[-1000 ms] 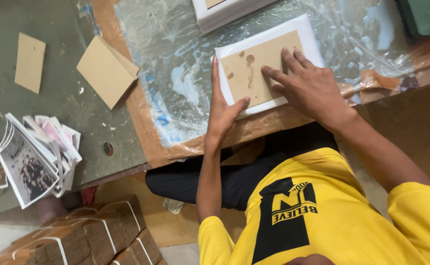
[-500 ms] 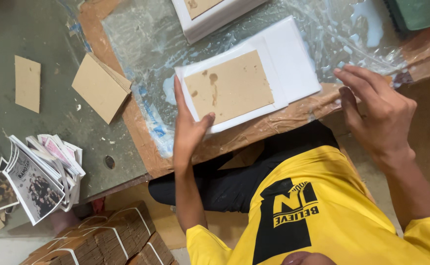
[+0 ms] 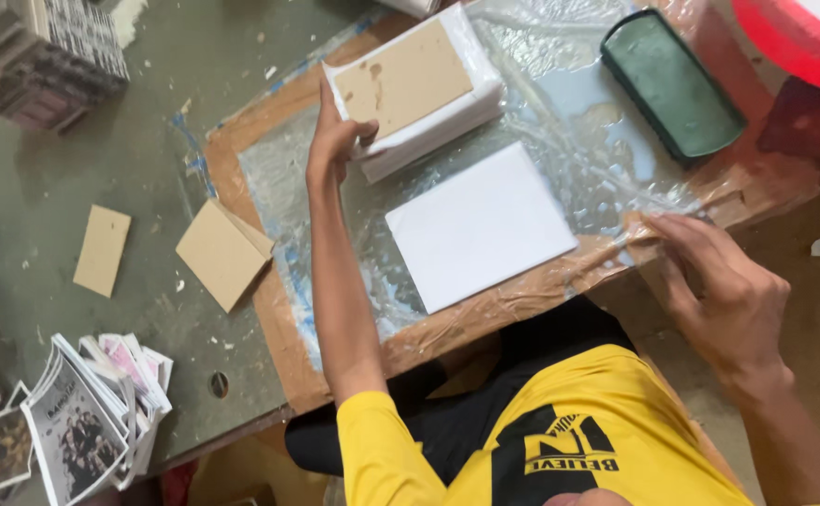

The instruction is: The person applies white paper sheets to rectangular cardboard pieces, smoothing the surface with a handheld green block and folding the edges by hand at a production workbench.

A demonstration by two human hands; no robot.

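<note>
White sheet (image 3: 480,225) lies between left hand (image 3: 335,141) and right hand (image 3: 719,286).

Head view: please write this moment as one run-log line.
left hand: on white sheet stack | right hand: at table edge | single white sheet: flat, untouched

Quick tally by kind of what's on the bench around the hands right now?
White sheet lying alone: 1
White stack topped with brown card: 1
Loose brown card pieces: 2
Green oblong pad: 1
Fanned pile of printed photos: 1
Total: 6
</note>
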